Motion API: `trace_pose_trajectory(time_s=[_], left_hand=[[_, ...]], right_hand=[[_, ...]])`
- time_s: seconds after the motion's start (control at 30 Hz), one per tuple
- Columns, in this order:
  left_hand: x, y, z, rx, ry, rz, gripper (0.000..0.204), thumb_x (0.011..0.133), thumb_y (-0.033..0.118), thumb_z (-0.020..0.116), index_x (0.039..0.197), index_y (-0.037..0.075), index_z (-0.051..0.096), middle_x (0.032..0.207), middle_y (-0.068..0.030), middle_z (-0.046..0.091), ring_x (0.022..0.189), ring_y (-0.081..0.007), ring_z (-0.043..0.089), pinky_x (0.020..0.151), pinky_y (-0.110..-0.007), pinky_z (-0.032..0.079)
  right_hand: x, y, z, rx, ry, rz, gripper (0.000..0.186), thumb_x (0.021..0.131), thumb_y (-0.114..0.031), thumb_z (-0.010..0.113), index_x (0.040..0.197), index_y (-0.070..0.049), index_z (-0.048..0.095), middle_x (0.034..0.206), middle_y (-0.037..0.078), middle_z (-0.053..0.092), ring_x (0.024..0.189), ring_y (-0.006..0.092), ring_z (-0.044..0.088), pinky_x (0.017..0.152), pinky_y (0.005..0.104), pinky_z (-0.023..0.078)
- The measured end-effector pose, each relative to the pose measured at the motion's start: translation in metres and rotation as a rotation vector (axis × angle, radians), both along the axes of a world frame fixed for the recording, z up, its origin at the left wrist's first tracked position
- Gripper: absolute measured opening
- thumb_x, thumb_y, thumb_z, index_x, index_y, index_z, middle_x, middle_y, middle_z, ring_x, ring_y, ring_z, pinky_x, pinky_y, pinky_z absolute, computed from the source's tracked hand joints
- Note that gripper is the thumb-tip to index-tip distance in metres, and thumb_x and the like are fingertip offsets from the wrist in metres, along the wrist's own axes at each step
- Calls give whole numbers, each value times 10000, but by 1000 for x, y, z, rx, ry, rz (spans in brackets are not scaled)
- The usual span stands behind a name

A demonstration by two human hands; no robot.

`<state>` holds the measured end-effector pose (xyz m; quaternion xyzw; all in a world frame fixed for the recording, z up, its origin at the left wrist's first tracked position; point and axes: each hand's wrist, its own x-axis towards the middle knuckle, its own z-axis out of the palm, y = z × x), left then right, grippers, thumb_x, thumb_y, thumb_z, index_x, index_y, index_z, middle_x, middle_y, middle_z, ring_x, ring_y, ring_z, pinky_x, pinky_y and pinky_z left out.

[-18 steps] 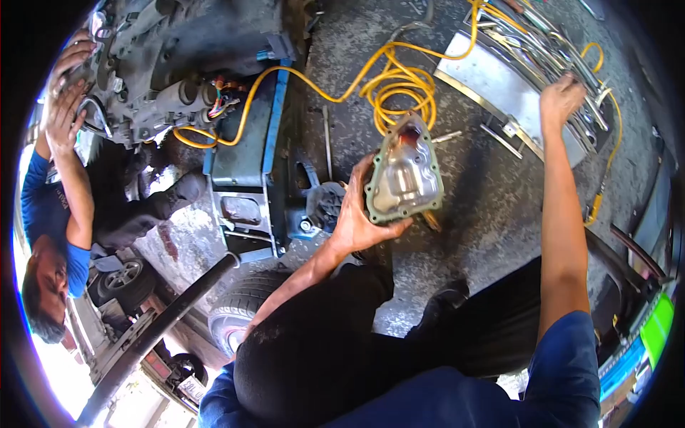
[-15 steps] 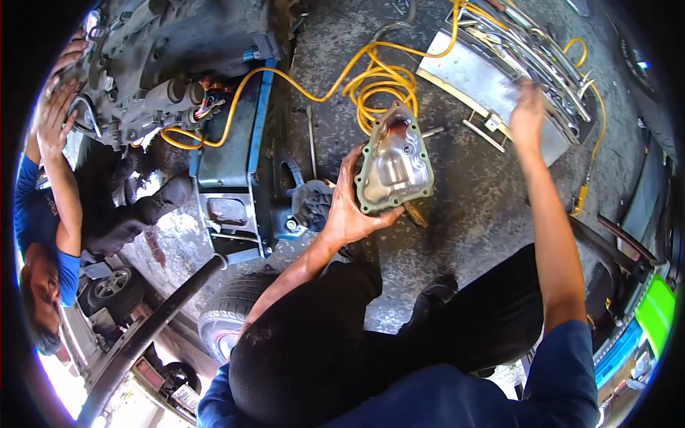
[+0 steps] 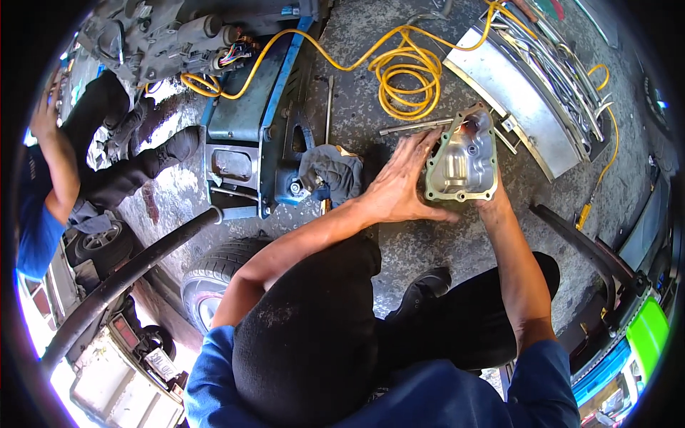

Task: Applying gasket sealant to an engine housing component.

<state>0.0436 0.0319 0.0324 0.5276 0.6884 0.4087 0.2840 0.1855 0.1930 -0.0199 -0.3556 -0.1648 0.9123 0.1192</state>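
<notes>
2 hands, left [image 3: 399,189] and right [image 3: 492,203], hold 1 metal cover [image 3: 462,157]

**Oily concrete floor in hard daylight**

The ground is rough grey concrete [image 3: 442,242], stained dark with oil and lit by strong sun that casts sharp shadows. A blue floor jack [image 3: 250,121] lies across it, with a coiled yellow hose [image 3: 403,71] beyond. A metal tray of long tools [image 3: 528,93] sits at the upper right. A dark rag [image 3: 332,171] lies beside the jack. 1 tyre [image 3: 214,278] rests on the ground at lower left, near a thick black hose [image 3: 128,274].
</notes>
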Motion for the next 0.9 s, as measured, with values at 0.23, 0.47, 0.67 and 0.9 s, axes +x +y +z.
trace_pose_trajectory(time_s=[0.23,0.47,0.67,0.9], left_hand=[[-69,-81,-19,-407,558,156,817,804,488,776,1406,13,493,1367,-263,525,1322,-440,448,1087,-495,396],[-26,-98,-50,-338,361,182,429,895,351,712,1139,1,668,1050,-248,661,1029,-415,652,920,-473,517],[-11,-3,-68,-374,525,-393,410,854,210,687,1247,102,644,1156,-149,646,991,-353,684,839,-448,553],[-19,35,-104,-348,669,-889,265,884,154,576,1114,51,656,1011,-107,684,843,-307,714,702,-413,563]], right_hand=[[27,42,-23,97,33,-29,411,981,-384,579,1267,-90,606,1136,166,692,1033,374,688,851,541,605],[18,64,14,358,301,-83,464,940,-284,665,1345,-87,553,1210,158,660,1082,355,672,922,488,598],[37,92,28,434,476,-216,626,798,-153,822,1353,-89,541,1300,178,609,1166,349,624,1015,470,542],[86,112,62,345,349,-426,377,978,-283,581,1259,-32,605,1184,208,649,1107,376,640,963,470,565]])
